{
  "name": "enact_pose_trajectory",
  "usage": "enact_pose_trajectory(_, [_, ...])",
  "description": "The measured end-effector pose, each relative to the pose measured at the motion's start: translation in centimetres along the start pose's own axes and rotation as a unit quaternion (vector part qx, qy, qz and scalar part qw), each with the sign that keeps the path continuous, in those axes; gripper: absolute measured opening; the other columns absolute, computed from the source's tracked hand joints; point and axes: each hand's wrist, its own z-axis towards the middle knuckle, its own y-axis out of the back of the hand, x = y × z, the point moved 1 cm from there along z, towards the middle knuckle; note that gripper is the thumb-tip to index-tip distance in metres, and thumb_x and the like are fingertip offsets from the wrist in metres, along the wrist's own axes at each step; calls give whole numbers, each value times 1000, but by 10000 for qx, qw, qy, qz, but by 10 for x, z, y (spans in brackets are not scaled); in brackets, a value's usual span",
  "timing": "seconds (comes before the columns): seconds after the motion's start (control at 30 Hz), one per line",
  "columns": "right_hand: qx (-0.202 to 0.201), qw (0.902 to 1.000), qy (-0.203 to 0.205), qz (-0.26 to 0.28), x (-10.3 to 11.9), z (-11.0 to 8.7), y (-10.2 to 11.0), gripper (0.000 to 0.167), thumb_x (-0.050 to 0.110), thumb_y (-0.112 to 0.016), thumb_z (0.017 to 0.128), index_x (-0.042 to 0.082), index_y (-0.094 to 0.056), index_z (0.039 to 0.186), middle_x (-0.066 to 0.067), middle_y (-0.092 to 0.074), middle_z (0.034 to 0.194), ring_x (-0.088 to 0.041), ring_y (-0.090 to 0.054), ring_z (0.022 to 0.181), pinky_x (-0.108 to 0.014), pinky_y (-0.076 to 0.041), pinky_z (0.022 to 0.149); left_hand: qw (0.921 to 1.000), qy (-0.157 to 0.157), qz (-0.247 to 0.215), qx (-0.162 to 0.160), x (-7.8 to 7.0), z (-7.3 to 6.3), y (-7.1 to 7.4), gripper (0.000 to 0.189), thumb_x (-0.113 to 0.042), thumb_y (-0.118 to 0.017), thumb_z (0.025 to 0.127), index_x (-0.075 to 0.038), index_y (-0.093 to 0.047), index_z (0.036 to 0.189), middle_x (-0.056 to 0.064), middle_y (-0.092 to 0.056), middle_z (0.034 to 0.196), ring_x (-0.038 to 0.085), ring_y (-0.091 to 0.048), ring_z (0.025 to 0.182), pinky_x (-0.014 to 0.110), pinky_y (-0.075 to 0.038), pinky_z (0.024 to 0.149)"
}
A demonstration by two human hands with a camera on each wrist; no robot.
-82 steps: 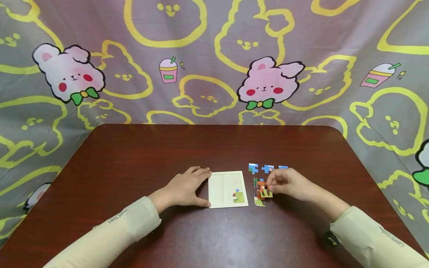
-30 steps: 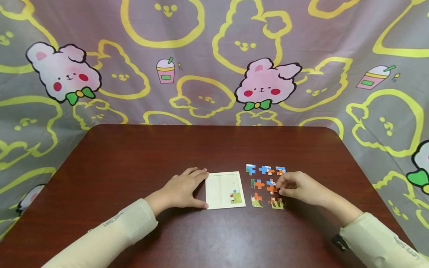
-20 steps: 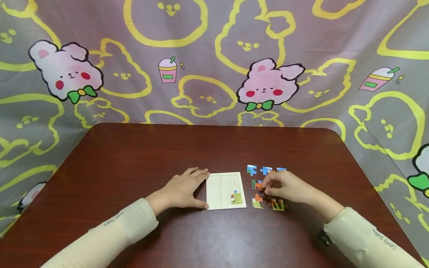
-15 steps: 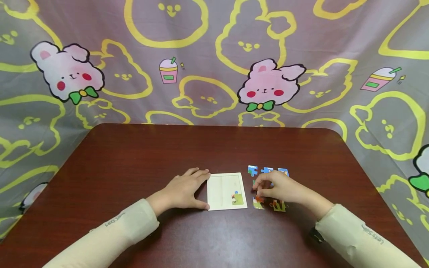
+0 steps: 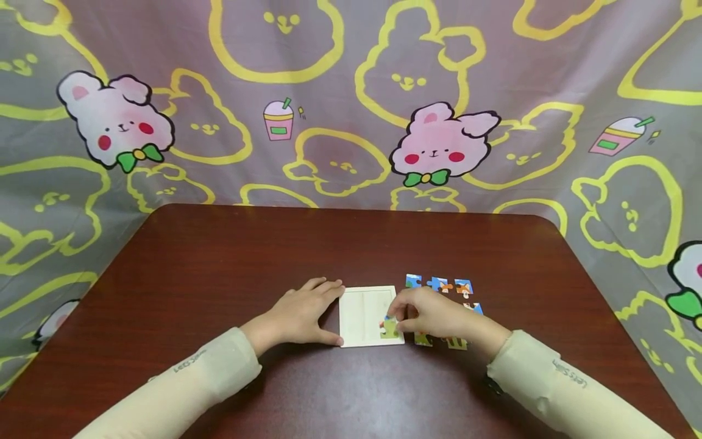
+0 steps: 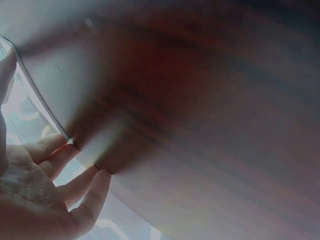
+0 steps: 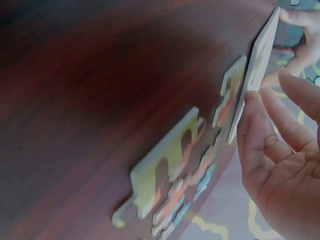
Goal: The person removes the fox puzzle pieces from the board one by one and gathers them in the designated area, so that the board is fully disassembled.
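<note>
A square cream puzzle tray lies on the table, with one green jigsaw piece at its lower right corner. My left hand rests at the tray's left edge, thumb and fingers spread along it. The right hand reaches over the tray's right edge, its thumb and forefinger bent and apart right at the green piece. In the right wrist view these fingertips overlap the tray's rim. Loose jigsaw pieces lie right of the tray, partly hidden under the right hand.
The dark wooden table reaches back to a patterned curtain, which also hangs at both sides. In the right wrist view a striped orange and green piece lies nearest, with several more behind it.
My right hand has set down a striped piece in the bottom row, then moved left across the loose pieces to the tray's green piece. The left hand stays at the tray's edge.
</note>
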Motion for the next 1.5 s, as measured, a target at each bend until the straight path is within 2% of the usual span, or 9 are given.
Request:
enact_pose_trajectory(0.17, [-31, 9994, -58, -338, 1, 6, -7, 16, 3, -75, 83, 4, -72, 99, 3, -59, 80, 2, -51, 69, -19, -47, 65, 10000, 10, -9, -12, 0, 0, 0, 97, -59, -79, 74, -14, -42, 152, 0, -37, 160, 32, -30, 149, 63, -42, 100])
enact_pose_trajectory(0.47, [-32, 9980, -378, -497, 5, 7, -11, 24, 0, -77, 79, 3, -66, 100, 2, -57, 75, -2, -49, 66, -20, -45, 64, 10000, 22, 14, -10, -1, -1, -1, 97, -60, -79, 74, -14, -42, 152, 0, -37, 160, 31, -31, 148, 63, -42, 99])
enact_pose_trajectory(0.87, [-30, 9981, -504, -352, 8, 6, -11, 25, -3, -76, 78, 5, -64, 98, 0, -56, 76, -1, -49, 65, -20, -46, 64, 9999, 48, 26, 85, -2, 0, 2, 98, -59, -80, 74, -15, -42, 152, 0, -37, 160, 31, -31, 148, 63, -42, 101])
enact_pose_trajectory(1.17, [-25, 9973, -664, 323, 6, 6, -8, 20, -5, -71, 83, 8, -62, 95, 2, -57, 81, -7, -54, 70, -22, -48, 65, 9999, 65, 47, 105, -2, 1, 2, 98, -60, -79, 74, -15, -41, 153, 0, -36, 161, 30, -31, 149, 64, -41, 101])
enact_pose_trajectory(1.5, [95, 9935, -685, 908, 4, 7, -9, 19, -8, -68, 85, 6, -60, 97, -1, -62, 76, -8, -56, 69, -22, -48, 65, 9999, 30, 76, 72, -1, 1, 1, 99, -61, -79, 73, -15, -41, 152, 0, -37, 160, 30, -32, 148, 64, -41, 100])
